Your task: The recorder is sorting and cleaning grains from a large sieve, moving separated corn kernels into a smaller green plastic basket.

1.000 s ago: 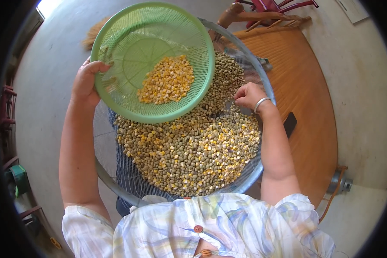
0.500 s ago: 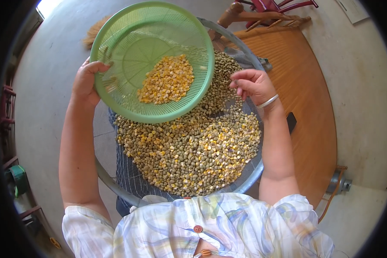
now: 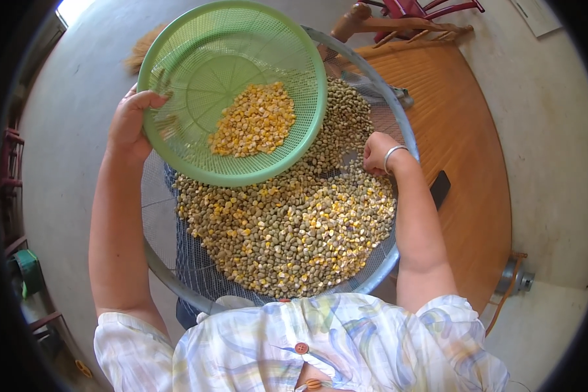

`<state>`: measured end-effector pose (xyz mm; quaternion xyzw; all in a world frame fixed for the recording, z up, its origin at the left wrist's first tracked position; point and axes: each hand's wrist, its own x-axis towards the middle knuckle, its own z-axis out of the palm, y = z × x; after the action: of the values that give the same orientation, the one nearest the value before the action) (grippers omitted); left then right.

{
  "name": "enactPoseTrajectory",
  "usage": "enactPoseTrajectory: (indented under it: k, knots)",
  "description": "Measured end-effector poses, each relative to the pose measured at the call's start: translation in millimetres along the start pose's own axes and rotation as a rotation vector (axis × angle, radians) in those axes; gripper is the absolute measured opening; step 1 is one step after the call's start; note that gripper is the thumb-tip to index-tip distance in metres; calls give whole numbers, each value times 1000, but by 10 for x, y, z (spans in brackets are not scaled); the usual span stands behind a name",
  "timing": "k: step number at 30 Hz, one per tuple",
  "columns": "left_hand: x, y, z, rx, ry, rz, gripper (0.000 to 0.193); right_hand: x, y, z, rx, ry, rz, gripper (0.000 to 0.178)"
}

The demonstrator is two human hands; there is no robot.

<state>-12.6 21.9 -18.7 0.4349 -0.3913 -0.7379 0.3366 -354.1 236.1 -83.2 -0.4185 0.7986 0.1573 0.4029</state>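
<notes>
My left hand (image 3: 132,121) grips the left rim of a round green plastic sieve basket (image 3: 209,176), tilted over the far left of a large round mesh sieve (image 3: 393,258). Inside the basket lies a heap of yellow corn kernels (image 3: 255,121). Greenish-brown beans (image 3: 268,242) mixed with yellow and pale kernels cover much of the mesh, with a thinner strip running up its right side. My right hand (image 3: 380,153), a pale bangle at the wrist, is low over the right side of the beans. Its fingers are curled, and what they hold is hidden.
A brown ribbed wooden table (image 3: 467,144) stands to the right, with a dark phone (image 3: 440,189) on it near my right forearm. Beyond are a wooden chair part (image 3: 385,25) and a dark red chair (image 3: 405,8). A straw broom (image 3: 142,51) lies behind the basket.
My right hand has lowered from above the strip of beans toward the right side of the mesh, its fingers turning downward. My left hand and the green basket have barely moved.
</notes>
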Motion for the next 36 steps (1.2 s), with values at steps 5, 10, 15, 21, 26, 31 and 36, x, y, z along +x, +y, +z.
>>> enactPoseTrajectory:
  k: [5, 10, 15, 21, 26, 31, 36]
  knots:
    - [8, 2, 0, -3, -3, 0, 43, -31, -47, -22, -28, -16, 50, 6]
    - [-3, -3, -1, -44, 10, -17, 42, -70, -70, -36, -98, -11, -26, 8]
    - [13, -7, -28, -13, -21, 2, 42, -62, -18, -29, -19, 11, -106, 7]
    - [-5, -8, -9, -43, -37, 12, 42, -402, -213, -172, 1167, 70, -527, 6]
    - [-20, -6, 21, -10, -6, 0, 44, -242, -69, -168, 976, 68, -462, 14]
    - [8, -2, 6, -15, -7, -5, 44, -133, 38, -67, 363, -96, -131, 7]
    - [-2, 14, 51, -23, -16, 2, 43, -104, -116, -16, 133, -68, -146, 6]
